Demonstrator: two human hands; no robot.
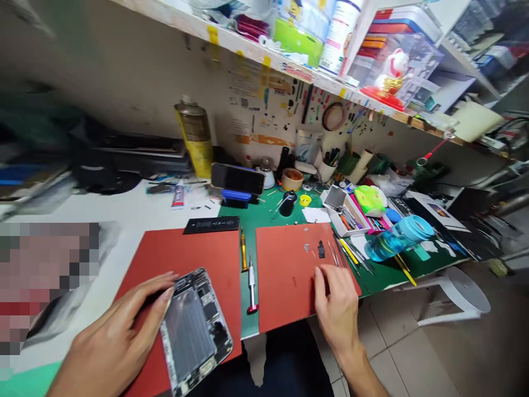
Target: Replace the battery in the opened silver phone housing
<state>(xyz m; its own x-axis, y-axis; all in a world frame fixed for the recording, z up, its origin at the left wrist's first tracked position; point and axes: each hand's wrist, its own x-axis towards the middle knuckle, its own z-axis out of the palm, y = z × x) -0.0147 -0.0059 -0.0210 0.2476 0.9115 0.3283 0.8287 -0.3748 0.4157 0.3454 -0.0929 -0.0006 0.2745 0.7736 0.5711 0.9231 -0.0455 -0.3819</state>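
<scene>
White work surface [115, 215]: extends from the far left to the left red mat [215, 251]. A dark flat part [211, 225] lies at the far edge of this mat.

Left hand [124, 331]: grasps the opened phone [192, 325] at its far left edge, thumb along the side. The phone is at the near part of the left mat, directly right of this hand. Its long axis runs away from the body, near end angled to the right. Internal parts face up. The left hand is the nearer of the 2.

Center: 2 screwdrivers, gold [243, 251] and silver [252, 281], lie end to end in the gap between the 2 mats, right of the phone.

Right hand [336, 298]: rests at the right red mat [281, 275], fingers curled; whether it holds anything cannot be determined. The phone lies well to its left. A small black part [321, 249] and tweezers [333, 253] lie just beyond its fingers.

Far right: a blue bottle [399, 238] lies on the green surface [440, 264]. A white stool [458, 298] stands on the tiled floor. A loaded shelf [165, 16] spans the wall above.
</scene>
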